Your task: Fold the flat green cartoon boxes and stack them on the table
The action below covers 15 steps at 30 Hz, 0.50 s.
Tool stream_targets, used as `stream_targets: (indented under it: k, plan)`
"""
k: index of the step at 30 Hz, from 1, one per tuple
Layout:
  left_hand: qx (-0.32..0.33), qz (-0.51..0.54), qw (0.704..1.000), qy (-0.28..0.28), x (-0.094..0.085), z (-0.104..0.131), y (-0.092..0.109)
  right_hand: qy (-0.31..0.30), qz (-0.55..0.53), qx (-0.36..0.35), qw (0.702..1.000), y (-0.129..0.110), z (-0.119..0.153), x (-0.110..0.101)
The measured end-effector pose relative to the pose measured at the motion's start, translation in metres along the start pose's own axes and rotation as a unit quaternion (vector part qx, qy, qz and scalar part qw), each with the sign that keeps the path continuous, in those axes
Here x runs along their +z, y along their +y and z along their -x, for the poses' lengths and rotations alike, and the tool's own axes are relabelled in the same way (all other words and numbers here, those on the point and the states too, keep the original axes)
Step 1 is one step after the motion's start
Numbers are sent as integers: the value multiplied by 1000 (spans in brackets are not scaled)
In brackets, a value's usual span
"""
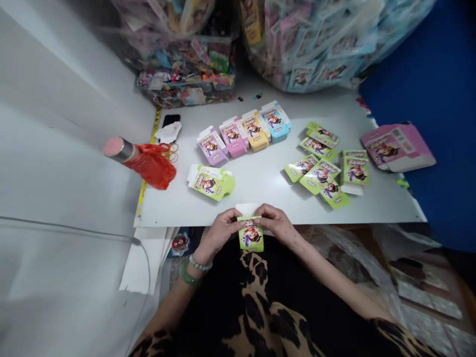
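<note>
Item one, far left: I see a pink-capped metal cylinder (118, 148) lying on the counter (260, 183), its lower end wrapped in a red plastic bag (153, 163). Just behind them, a crumpled white cloth (168, 132) rests against a black phone (171, 119).

Item two, left of centre: an assembled green box (211, 182) lies on its side, flap open.

Item three, behind it: a row of four small boxes touching side by side, purple box (211, 146), pink box (233, 138), yellow box (255, 130), blue box (275, 121).

Item four, near edge, centre: my left hand (220, 233) and right hand (275, 224) meet over my lap just below the counter's front edge. Between them is a small green carton (251, 234), upright, printed face toward me, its white top flap raised. My fingers are clamped on its upper corners from both sides, the left thumb on the front face. A bead bracelet (200, 263) and a green bangle (188, 275) sit on the left wrist.

Item five, right of centre: a loose spread of flat green cartons (320, 173), overlapping one another.

Item six, far right: a larger pink box (396, 148) lies at the counter's edge against a blue wall (439, 124).

Item seven, back: clear plastic bags (320, 39) packed with printed cartons, and a clear bin (193, 69) of mixed small pieces.
</note>
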<state>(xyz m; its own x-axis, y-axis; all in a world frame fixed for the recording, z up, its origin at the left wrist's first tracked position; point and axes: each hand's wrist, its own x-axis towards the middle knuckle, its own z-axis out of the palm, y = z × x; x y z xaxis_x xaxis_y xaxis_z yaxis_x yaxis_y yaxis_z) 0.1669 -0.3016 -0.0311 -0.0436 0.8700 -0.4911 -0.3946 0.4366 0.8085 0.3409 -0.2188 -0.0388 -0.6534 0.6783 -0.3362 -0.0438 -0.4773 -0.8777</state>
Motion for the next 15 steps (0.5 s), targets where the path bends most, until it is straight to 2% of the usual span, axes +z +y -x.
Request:
stream_targets:
  k: [2, 6, 10, 13, 15]
  plan:
    - [17, -13, 1000, -12, 0, 0, -3, 12, -23, -8, 1000, 0, 0, 3]
    - [102, 30, 994, 32, 7, -1, -2, 52, -27, -47, 997, 2, -2, 8]
    - [59, 29, 998, -12, 10, -2, -2, 113, 92, -112, 983, 2, -1, 4]
    - [43, 12, 999, 3, 8, -3, -3, 69, 205, -130, 968, -7, 2, -1]
    - [52, -6, 998, 19, 8, -3, -3, 30, 214, -110, 970, -15, 1, -2]
